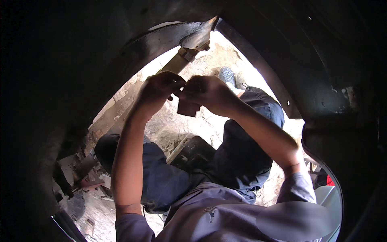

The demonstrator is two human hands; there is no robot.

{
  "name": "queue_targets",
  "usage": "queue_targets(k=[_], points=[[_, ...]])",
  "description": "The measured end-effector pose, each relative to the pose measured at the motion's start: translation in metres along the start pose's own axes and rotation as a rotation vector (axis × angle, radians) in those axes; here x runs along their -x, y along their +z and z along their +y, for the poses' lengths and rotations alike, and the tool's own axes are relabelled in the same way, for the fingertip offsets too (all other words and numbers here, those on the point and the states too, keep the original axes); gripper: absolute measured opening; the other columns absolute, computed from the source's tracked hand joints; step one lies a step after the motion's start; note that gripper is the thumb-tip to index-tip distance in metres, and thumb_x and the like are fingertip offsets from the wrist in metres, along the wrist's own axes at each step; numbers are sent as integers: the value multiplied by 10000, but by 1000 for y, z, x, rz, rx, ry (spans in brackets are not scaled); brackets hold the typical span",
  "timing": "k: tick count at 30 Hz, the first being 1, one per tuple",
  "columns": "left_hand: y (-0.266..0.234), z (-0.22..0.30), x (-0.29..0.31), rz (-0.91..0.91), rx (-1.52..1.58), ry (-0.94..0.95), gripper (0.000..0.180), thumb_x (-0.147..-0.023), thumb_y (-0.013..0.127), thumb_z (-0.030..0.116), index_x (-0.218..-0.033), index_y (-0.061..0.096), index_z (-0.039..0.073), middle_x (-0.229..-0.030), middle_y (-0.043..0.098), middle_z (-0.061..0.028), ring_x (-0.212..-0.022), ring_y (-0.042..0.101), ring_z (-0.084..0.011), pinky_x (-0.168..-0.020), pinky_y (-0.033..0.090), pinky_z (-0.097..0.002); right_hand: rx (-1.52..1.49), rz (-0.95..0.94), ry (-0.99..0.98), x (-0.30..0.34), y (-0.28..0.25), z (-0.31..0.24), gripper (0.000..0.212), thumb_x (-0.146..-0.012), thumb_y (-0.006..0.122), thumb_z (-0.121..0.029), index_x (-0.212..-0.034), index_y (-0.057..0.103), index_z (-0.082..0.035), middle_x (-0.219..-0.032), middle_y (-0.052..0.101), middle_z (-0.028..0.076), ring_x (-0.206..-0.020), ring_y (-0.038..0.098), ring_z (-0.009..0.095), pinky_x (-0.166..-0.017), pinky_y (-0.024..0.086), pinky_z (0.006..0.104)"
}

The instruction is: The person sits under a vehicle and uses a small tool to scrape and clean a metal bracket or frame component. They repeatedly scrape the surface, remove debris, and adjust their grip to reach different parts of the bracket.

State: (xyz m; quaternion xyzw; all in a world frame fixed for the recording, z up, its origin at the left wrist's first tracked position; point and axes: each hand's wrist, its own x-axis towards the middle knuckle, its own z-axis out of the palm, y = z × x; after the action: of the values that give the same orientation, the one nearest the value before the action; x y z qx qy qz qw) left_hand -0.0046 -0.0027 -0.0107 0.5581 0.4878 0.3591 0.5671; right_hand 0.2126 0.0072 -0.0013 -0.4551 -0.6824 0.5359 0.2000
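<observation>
A large dark curved metal body panel (100, 60) arched over the whole view, like the inside of a wheel arch, and it left only one bright opening; this was probably why both hands were raised up close to its rim, where daylight reached them. Through the opening showed the pale dusty ground (209, 121), and on it lay a dark flat rectangular block (193, 155) between the person's legs in dark blue trousers (242, 149), well apart from the hands. One grey sports shoe (227, 75) stood farther off on the ground. A dull metal bracket strip (177, 62) reached down from the panel's edge towards the hands. The left hand (159, 90) and the right hand (209, 94) met in front of it, touching each other. Between them hung a small flat brown rectangular piece (188, 108), its lower part free below the right hand, so both hands seemed to steady it. The right fingers were closed on it; the left fingers (175, 82) were pinched narrow at its upper edge, though what exactly they gripped could not be told.
</observation>
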Motion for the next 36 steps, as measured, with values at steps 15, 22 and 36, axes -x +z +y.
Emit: queue_targets(k=[15, 22, 36], points=[[54, -29, -37, 189, 7, 78, 300, -1023, 698, 268, -1212, 754, 42, -999, 783, -40, -876, 697, -81, -776, 558, -269, 498, 558, -294, -24, 8, 28, 290, -843, 807, -186, -960, 706, 59, -867, 754, 198, -790, 753, 350, -783, 595, 419], [72, -59, -70, 301, 170, 51, 249, -1031, 593, 154, -1119, 740, -26, -874, 760, -85, -791, 709, -109, -734, 557, -274, 487, 157, -117, 19, -27, 19, 667, -858, 840, -418, -1330, 658, 16, -1142, 743, 239, -999, 742, 392, -918, 574, 447], [100, -80, -159, 950, -336, 338, 344, -800, 910, 308, -899, 755, 17, -836, 766, -165, -777, 743, -372, -722, 569, -402, 441, 280, 170, 46, -67, 18, 637, -913, 798, -425, -1398, 644, -42, -1260, 733, 184, -1124, 730, 288, -988, 556, 394]])
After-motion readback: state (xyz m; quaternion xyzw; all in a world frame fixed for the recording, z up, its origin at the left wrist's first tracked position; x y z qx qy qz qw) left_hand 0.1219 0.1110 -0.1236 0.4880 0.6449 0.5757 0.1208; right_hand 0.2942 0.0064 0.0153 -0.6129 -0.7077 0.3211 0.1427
